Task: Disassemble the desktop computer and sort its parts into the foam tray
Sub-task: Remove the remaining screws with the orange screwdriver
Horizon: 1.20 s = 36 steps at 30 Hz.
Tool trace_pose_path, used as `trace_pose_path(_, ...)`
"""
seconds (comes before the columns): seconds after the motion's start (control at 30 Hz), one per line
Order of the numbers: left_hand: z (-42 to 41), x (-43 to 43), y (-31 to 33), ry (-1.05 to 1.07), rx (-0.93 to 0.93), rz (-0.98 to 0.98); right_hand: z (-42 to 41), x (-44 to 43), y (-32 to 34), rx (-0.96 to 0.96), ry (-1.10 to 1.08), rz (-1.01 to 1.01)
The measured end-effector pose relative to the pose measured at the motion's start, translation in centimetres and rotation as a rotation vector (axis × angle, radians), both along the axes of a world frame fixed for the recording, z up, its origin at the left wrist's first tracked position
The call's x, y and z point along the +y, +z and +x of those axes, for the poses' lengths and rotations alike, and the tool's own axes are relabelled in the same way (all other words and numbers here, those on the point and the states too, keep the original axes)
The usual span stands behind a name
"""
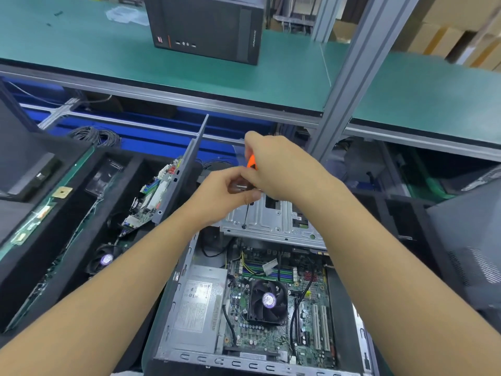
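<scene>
An open desktop computer case (168, 316) lies below me, showing its power supply (198, 305), motherboard (306, 321) and CPU fan (268, 299). A metal drive cage (273, 221) spans the far end of the case. My right hand (282, 169) grips the orange handle of a screwdriver (247, 213), whose tip stands on the cage's left part. My left hand (227, 191) pinches the screwdriver's shaft just under the handle. The black foam tray (67, 240) lies to the left, holding a circuit board (151, 196) and a small fan (104, 260).
A second black computer tower (208, 25) stands on the green upper shelf (271, 85). A grey side panel (184, 164) leans upright between tray and case. An aluminium post (352, 69) rises at the right. Dark panels (469, 240) sit at the far right.
</scene>
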<state>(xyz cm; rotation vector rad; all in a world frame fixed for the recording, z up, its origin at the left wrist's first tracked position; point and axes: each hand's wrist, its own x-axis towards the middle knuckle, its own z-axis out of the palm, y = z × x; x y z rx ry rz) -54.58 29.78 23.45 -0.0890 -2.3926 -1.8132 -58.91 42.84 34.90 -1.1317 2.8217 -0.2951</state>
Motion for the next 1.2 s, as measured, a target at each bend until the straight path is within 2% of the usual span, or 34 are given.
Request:
trace_pose_path(0.07, 0.1, -0.5, -0.1, -0.032, -0.032, 0.014, -0.1, 0.3, 0.6, -0.067, 0.061, 0.014)
trace_pose_path(0.2, 0.0, -0.2, -0.3, 0.061, 0.007, 0.002, 0.0, 0.1, 0.6, -0.138, 0.063, 0.023)
trace_pose_path(0.3, -0.1, -0.1, -0.4, 0.12, -0.011, -0.04, 0.2, -0.2, -0.1, -0.146, -0.12, -0.069)
trace_pose_path(0.4, -0.5, 0.3, -0.5, 0.159, -0.061, -0.105, 0.2, -0.7, -0.5, -0.049, -0.248, -0.021)
trace_pose_path(0.5, -0.5, 0.4, 0.2, 0.087, -0.036, -0.059, 0.2, -0.9, -0.7, 0.023, -0.129, -0.006)
trace_pose_path(0.6, 0.0, -0.2, 0.7, -0.031, -0.04, -0.017, 0.2, -0.6, -0.2, -0.074, -0.009, -0.003)
trace_pose_path(0.77, 0.5, -0.5, 0.6, 0.031, 0.014, -0.073, 0.2, -0.5, -0.3, -0.199, 0.001, -0.03)
trace_pose_path(0.97, -0.4, 0.3, -0.1, 0.141, -0.034, -0.066, 0.1, -0.7, -0.9, 0.027, -0.269, -0.049)
trace_pose_path(1.07, -0.4, -0.1, 0.0, 0.108, -0.036, -0.122, 0.0, -0.8, -0.9, 0.026, -0.146, -0.051)
trace_pose_path(1.2, -0.1, -1.3, 0.1, -0.071, -0.037, 0.055, 0.0, -0.3, 0.4, -0.038, 0.001, 0.018)
